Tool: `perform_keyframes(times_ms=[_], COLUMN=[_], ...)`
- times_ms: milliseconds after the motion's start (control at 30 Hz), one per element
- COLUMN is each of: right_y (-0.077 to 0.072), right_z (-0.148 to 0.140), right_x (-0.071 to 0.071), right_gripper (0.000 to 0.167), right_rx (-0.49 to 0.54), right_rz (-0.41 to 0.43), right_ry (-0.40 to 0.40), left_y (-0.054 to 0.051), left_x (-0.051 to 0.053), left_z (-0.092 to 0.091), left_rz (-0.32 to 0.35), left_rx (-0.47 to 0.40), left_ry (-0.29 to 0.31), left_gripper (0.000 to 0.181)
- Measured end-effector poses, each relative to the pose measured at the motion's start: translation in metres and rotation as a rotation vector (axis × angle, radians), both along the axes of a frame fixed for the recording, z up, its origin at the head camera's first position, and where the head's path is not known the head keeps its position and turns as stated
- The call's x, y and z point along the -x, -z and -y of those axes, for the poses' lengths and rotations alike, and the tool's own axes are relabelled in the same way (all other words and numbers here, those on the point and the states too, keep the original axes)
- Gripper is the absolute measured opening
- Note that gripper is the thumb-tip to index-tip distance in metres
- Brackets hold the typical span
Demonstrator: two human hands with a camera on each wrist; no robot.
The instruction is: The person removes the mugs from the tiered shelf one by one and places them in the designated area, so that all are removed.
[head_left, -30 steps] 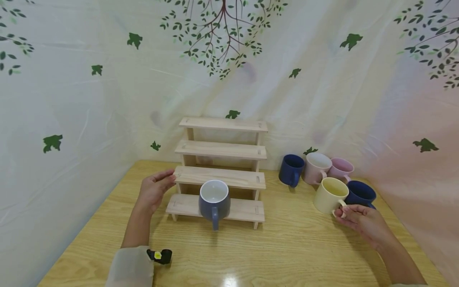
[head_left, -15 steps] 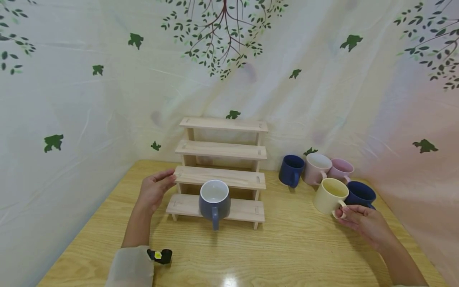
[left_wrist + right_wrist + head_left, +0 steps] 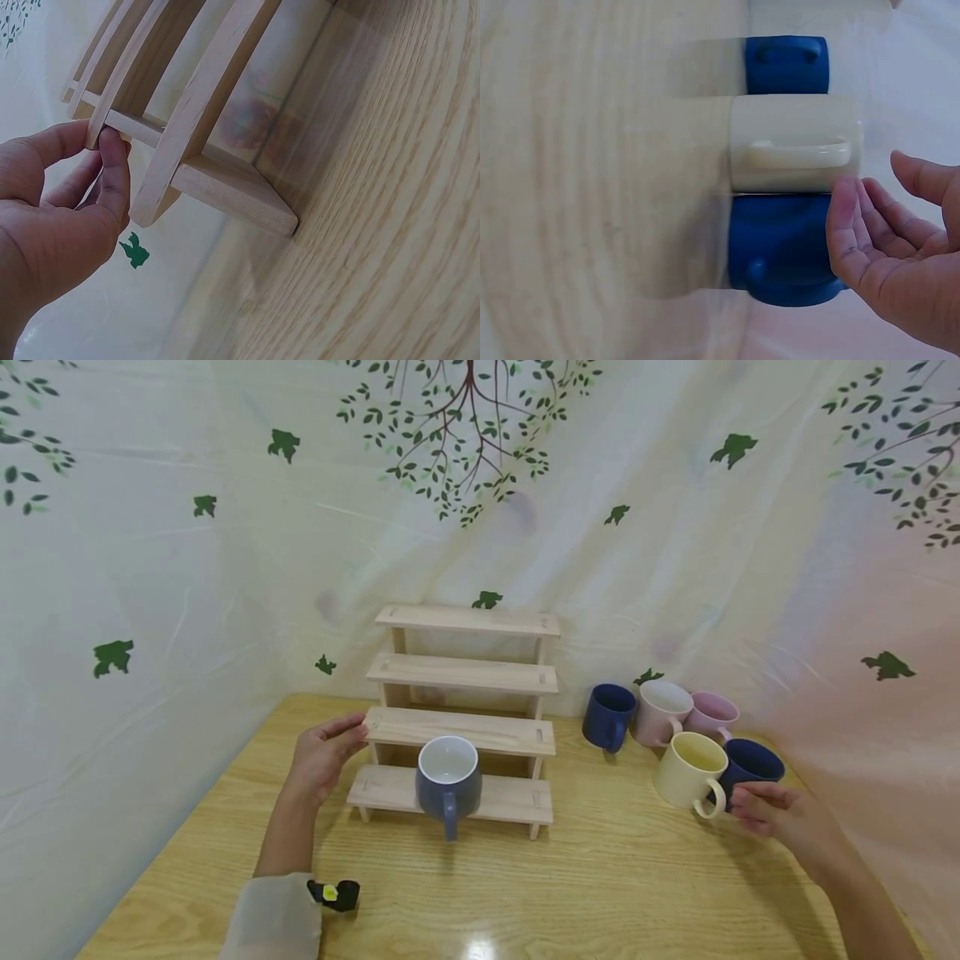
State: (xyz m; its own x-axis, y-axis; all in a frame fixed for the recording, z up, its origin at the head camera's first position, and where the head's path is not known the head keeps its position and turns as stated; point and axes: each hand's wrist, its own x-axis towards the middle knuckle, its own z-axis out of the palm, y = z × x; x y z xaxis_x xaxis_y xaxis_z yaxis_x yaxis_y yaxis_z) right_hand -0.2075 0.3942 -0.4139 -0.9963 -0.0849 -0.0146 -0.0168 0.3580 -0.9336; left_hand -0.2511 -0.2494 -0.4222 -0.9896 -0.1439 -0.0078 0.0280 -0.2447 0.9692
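Observation:
A pale wooden stepped rack (image 3: 461,670) stands near the back of the table. My left hand (image 3: 321,764) pinches the left end of its third board from the top; thumb and fingers grip that edge in the left wrist view. On the lowest board sits a grey-blue mug (image 3: 433,789) with a white inside, handle towards me. At the right, my right hand (image 3: 795,831) hovers by a dark blue mug (image 3: 756,762) and a pale yellow mug (image 3: 681,777), holding nothing. The right wrist view shows its thumb apart from the fingers (image 3: 844,225), which overlap the blue mug's edge; contact is unclear.
Behind the yellow mug stand another dark blue mug (image 3: 606,720), a pale pink mug (image 3: 654,722) and a deeper pink mug (image 3: 701,721), close together. A leaf-patterned curtain (image 3: 300,552) hangs around the wooden table (image 3: 570,893).
My right hand has let go of the yellow mug's handle and shifted right, towards the dark blue mug. The left hand keeps its hold on the rack.

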Motion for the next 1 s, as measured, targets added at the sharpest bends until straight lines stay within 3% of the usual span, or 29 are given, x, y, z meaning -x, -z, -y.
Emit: perform_keyframes(times_ms=[233,633,800,1000], right_y=[-0.021,-0.037,-0.036,-0.032], right_z=[0.015,0.079,0.105,0.131], right_x=[0.001,0.017,0.024,0.031], right_gripper=[0.049,0.047,0.040,0.031], right_rx=[-0.168,-0.198,-0.140,-0.139], right_rz=[-0.055,-0.133,-0.161,-0.204], right_ry=[0.017,-0.058,-0.128,-0.196], left_y=[-0.001,-0.004,-0.004,-0.004], left_x=[0.001,-0.003,-0.004,-0.003], left_z=[-0.001,0.000,0.000,0.000], left_rz=[0.002,0.022,0.025,0.021], left_rx=[0.013,0.023,0.013,0.012], left_ry=[-0.002,0.004,0.011,0.010], left_gripper=[0.048,0.050,0.052,0.052])
